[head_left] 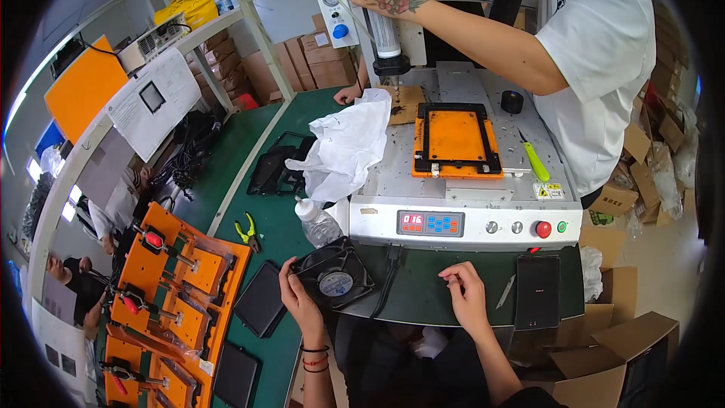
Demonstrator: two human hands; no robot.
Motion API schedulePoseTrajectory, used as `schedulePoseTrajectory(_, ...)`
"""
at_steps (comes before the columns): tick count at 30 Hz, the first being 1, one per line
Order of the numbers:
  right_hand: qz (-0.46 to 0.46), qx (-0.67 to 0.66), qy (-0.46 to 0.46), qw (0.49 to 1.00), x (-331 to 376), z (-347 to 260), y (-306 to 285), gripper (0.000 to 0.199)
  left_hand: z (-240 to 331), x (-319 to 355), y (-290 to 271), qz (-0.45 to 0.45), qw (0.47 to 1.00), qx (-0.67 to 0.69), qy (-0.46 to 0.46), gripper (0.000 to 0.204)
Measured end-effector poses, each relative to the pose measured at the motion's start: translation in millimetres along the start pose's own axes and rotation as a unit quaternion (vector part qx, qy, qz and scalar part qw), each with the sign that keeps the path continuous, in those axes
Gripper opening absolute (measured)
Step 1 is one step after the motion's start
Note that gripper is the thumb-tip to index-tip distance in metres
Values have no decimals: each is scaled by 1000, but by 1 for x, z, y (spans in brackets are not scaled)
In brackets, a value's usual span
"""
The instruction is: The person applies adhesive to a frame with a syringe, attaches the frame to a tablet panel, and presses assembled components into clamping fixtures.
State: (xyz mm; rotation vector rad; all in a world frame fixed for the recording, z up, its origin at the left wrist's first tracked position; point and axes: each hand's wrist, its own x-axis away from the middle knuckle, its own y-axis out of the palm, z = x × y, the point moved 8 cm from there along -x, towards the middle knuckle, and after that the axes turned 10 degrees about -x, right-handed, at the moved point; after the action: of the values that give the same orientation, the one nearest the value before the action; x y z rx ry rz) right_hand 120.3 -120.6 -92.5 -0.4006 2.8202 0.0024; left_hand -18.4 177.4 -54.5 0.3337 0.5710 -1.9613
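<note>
I logged: benchtop machine (477,211); black axial fan (333,276), before the machine's left front, frame grasped by the left hand (300,302); right hand (467,298), before the machine's centre, loosely curled, empty. I judged fan-handling underway; the next move called for steady support.

The fan (334,276) looks plastic (and smooth).

Bright, cool, fairly even light covers the bench (281,236); below its near edge it is dim. The cloth (347,143) and the shirt (593,60) at right look almost washed out. Bright patches glare at left, where the frame (36,272) bends. Black vignetting fills the corners.
</note>
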Motion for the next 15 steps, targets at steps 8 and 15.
schedulePoseTrajectory(8, -7, 27, -15, 999, 0, -7, 3, 13, -16, -7, 10, -19, 997, 64, -43, 39)
schedulePoseTrajectory(15, -7, 36, -19, 999, 1, -6, 2, 11, -18, -3, 13, -15, 991, 129, -39, 39)
